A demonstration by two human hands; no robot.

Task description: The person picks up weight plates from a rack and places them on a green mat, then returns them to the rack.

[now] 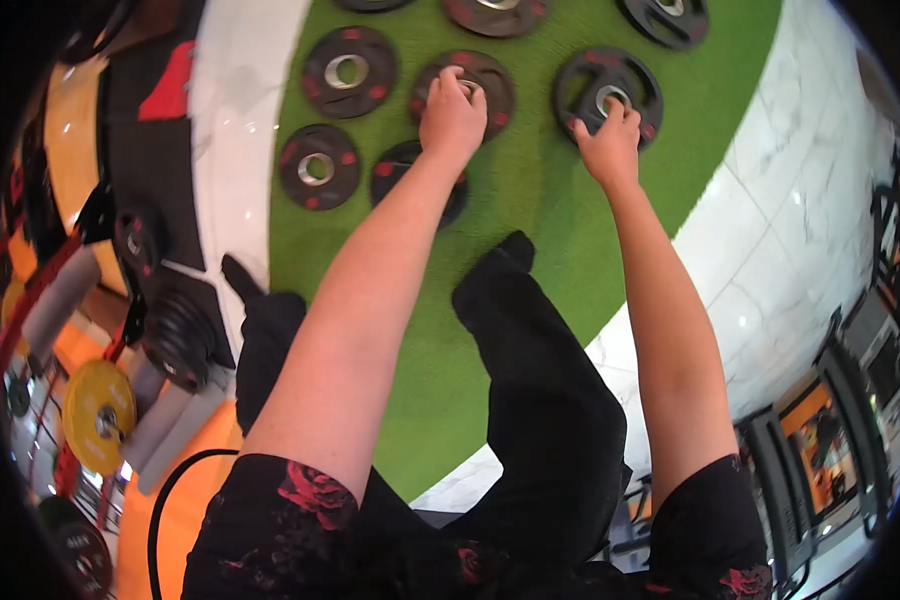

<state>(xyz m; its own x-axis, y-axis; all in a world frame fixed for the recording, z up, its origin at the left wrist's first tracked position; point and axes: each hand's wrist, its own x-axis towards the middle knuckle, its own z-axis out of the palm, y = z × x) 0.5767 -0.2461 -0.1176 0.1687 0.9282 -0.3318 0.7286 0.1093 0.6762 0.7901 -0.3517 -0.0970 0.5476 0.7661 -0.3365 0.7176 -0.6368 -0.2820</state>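
Several black weight plates with red marks lie flat on green turf (pixel 530 190). My left hand (pixel 454 115) rests over a plate (pixel 495 90) in the middle, its fingers curled at the centre hole. To the right, my right hand (pixel 610 140) is on another plate (pixel 575 85), thumb at the near rim and fingers by the metal centre ring. Left of my left hand lie two plates, one farther off (pixel 315 75) and one nearer (pixel 295 165). My left forearm partly covers a further plate (pixel 395 165).
More plates (pixel 497 12) lie at the far edge of the turf. My feet (pixel 515 250) are on and beside it. A rack with a yellow plate (pixel 98 415) stands at the left. White marble tiles (pixel 770 230) and gym machines (pixel 790 490) are at the right.
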